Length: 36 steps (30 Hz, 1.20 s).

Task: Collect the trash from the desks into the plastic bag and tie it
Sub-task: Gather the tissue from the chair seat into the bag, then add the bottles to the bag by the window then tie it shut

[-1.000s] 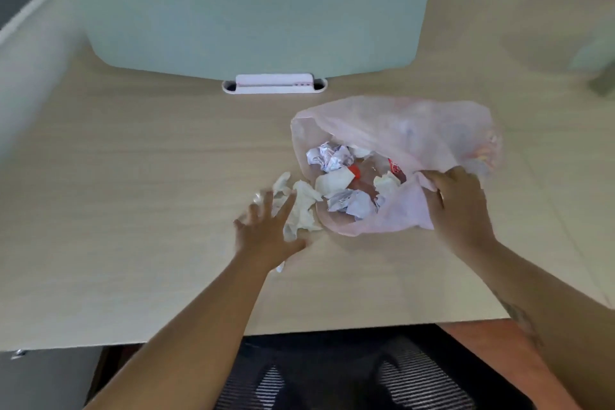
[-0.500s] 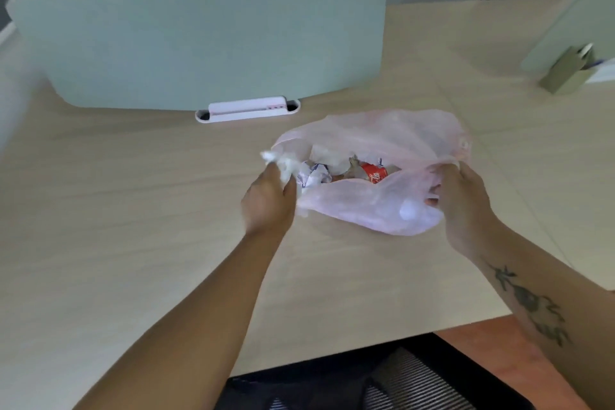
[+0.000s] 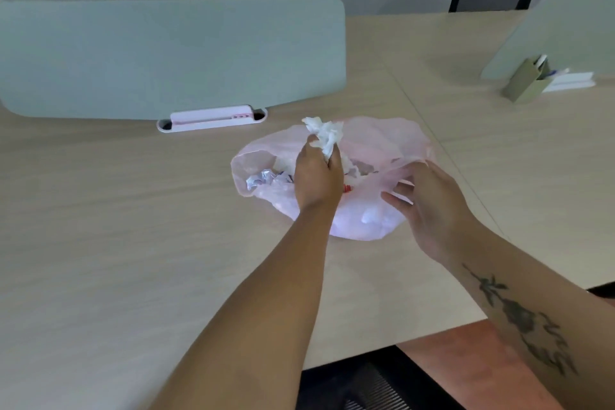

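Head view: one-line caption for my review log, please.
Left hand holds crumpled white tissue over the open pink plastic bag; right hand is at its rim.

Dim even indoor light, soft shadows, slight blur, wide-angle bowing

Left hand (image 3: 317, 176) lifting off pale wooden desk (image 3: 133, 210), now gripping crumpled white tissue wad (image 3: 324, 135). Wad travelling from desk surface at bag's left side to just above open mouth of thin pink plastic bag (image 3: 382, 143). Right hand (image 3: 432, 210) shifting from bag's near rim towards its right edge, fingers spreading; grip unclear. Bag's near wall rising, mouth narrowing.
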Each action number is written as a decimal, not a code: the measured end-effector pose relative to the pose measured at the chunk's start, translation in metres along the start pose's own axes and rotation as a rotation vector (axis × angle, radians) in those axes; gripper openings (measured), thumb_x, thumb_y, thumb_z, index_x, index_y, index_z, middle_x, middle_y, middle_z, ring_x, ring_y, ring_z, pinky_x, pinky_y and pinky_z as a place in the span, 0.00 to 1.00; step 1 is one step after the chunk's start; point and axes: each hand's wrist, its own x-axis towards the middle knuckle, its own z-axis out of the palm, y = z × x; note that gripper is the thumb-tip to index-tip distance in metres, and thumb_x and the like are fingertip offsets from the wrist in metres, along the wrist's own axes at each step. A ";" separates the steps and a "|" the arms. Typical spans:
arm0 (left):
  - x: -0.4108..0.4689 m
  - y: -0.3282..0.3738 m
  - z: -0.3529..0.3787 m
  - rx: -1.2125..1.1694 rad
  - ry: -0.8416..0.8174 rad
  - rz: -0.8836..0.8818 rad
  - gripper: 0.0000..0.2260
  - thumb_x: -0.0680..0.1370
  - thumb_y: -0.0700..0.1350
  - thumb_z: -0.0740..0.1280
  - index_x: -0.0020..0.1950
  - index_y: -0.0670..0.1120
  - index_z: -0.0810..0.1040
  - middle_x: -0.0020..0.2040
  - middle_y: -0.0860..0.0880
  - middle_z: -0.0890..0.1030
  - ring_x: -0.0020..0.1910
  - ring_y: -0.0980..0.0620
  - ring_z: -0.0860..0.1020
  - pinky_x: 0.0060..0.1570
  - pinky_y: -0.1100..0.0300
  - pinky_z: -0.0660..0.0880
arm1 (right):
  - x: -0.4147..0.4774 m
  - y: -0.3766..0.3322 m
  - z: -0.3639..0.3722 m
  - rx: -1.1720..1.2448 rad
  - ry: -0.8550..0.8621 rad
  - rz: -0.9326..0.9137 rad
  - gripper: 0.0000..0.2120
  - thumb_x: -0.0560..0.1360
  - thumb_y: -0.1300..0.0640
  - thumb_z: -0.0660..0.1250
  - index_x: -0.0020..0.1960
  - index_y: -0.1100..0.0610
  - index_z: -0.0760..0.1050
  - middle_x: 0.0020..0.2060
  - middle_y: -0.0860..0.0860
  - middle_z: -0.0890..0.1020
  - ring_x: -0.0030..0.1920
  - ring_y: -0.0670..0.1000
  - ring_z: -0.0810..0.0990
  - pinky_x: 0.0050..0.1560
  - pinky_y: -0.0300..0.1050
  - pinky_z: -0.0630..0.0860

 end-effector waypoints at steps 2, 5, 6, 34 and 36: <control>-0.010 -0.007 0.005 0.102 -0.112 0.121 0.10 0.79 0.45 0.60 0.55 0.40 0.76 0.47 0.43 0.81 0.47 0.43 0.78 0.43 0.54 0.74 | -0.001 -0.004 -0.002 -0.004 -0.003 0.014 0.09 0.67 0.67 0.60 0.36 0.59 0.78 0.44 0.53 0.83 0.53 0.56 0.81 0.58 0.46 0.77; -0.020 -0.015 0.007 0.283 -0.347 0.307 0.11 0.78 0.46 0.61 0.55 0.44 0.78 0.49 0.44 0.83 0.50 0.43 0.80 0.43 0.54 0.74 | 0.000 -0.005 -0.005 0.113 0.041 0.051 0.11 0.70 0.66 0.58 0.42 0.61 0.79 0.47 0.55 0.85 0.54 0.54 0.84 0.62 0.49 0.76; -0.022 -0.017 0.008 0.333 -0.446 0.346 0.12 0.79 0.48 0.61 0.56 0.46 0.79 0.51 0.45 0.83 0.51 0.43 0.80 0.44 0.54 0.74 | 0.001 -0.007 -0.005 0.167 0.068 0.074 0.12 0.72 0.65 0.57 0.46 0.62 0.79 0.49 0.56 0.86 0.53 0.54 0.84 0.61 0.49 0.77; -0.006 -0.032 -0.015 0.621 -0.494 1.066 0.20 0.78 0.50 0.56 0.67 0.47 0.73 0.59 0.41 0.80 0.54 0.37 0.79 0.54 0.45 0.74 | 0.046 -0.048 -0.077 0.211 0.438 0.149 0.11 0.79 0.60 0.51 0.55 0.58 0.70 0.43 0.55 0.74 0.35 0.52 0.73 0.31 0.39 0.68; -0.011 -0.044 -0.030 0.688 -0.233 0.962 0.14 0.77 0.50 0.59 0.59 0.48 0.75 0.54 0.39 0.79 0.50 0.35 0.77 0.49 0.41 0.70 | 0.050 -0.048 -0.078 0.221 0.455 0.169 0.13 0.79 0.59 0.51 0.58 0.59 0.71 0.41 0.54 0.73 0.33 0.52 0.70 0.31 0.40 0.66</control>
